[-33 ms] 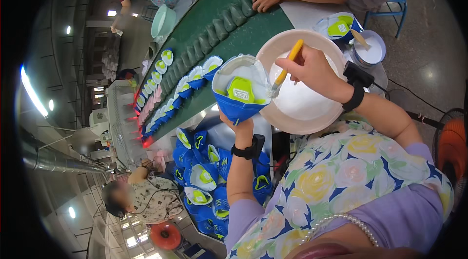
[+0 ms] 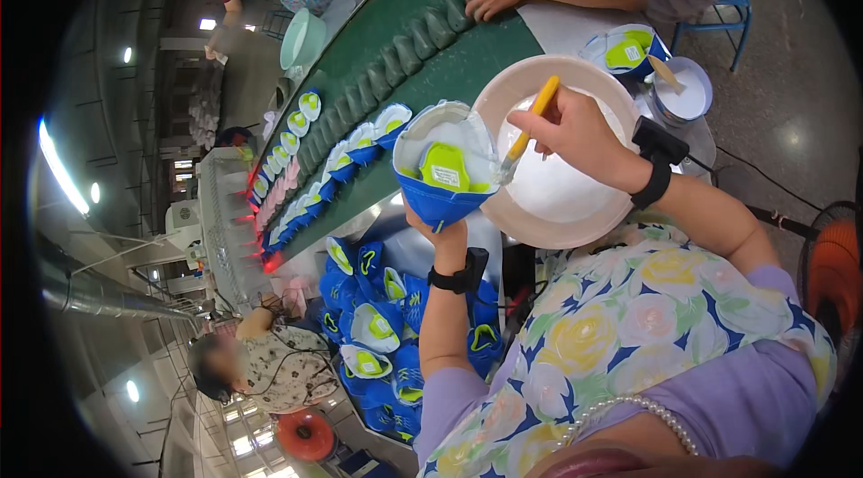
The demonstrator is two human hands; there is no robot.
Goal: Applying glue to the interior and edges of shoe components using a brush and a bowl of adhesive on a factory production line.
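My left hand is closed under a blue shoe upper, holding it up with its white inner edge and lime-green tongue facing me. Most of those fingers are hidden behind the upper. In my right hand is a brush with a yellow handle, pinched between thumb and fingers. Its bristles touch the right rim of the upper. Beneath the brush and right hand stands a wide, pale pink basin with white liquid in it.
A green conveyor belt carries rows of grey shoe lasts and blue uppers. More uppers are heaped below my left forearm. Right of the basin stand a pot of white liquid and another upper. A co-worker's hand rests across the belt.
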